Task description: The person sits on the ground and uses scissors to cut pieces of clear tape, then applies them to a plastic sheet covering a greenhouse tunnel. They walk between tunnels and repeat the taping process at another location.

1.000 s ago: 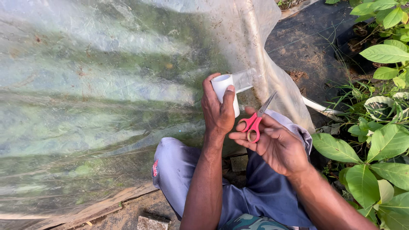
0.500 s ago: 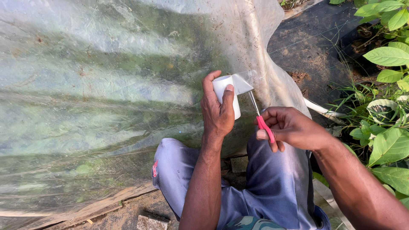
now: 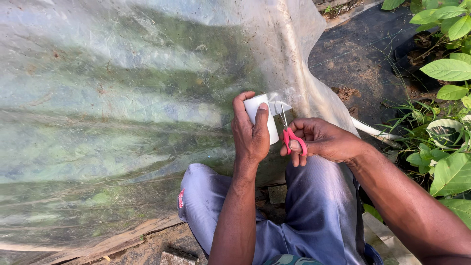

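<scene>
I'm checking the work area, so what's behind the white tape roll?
Behind the white tape roll lies cloudy plastic sheeting, green blurs showing through. The left hand covers the roll's near side.

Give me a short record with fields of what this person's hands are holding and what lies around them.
left hand: grips a white tape roll, thumb on its top
right hand: holds red-handled scissors, blades pointing up at a clear strip pulled off the roll
clear strip: sticks out to the right of the roll
behind: cloudy plastic sheeting
right side: leafy green plants, dark ground cover
below: knees in blue trousers
</scene>
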